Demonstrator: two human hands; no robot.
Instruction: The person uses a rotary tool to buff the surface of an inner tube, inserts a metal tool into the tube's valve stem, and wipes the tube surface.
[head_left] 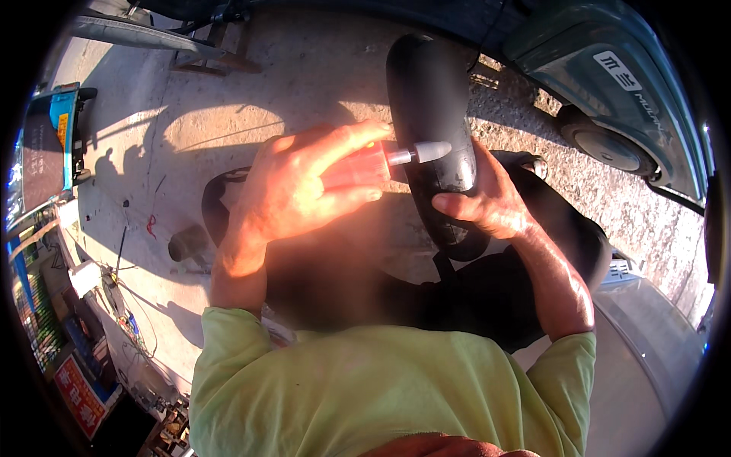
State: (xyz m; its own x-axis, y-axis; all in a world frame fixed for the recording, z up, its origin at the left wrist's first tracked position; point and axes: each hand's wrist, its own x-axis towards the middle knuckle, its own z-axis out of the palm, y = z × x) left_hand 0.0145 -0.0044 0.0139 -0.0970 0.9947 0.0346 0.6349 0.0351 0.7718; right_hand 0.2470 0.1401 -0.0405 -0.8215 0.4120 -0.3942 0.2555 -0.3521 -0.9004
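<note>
Tool, grey tip rightward, long axis crosswise to black part

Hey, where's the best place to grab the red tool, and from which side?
Probably by its thick red body, coming from the left, as the left hand does. That part looks broad enough to wrap fingers around, while the slim metal neck and tapered pale tip stick out to the right, toward the black piece.
</note>
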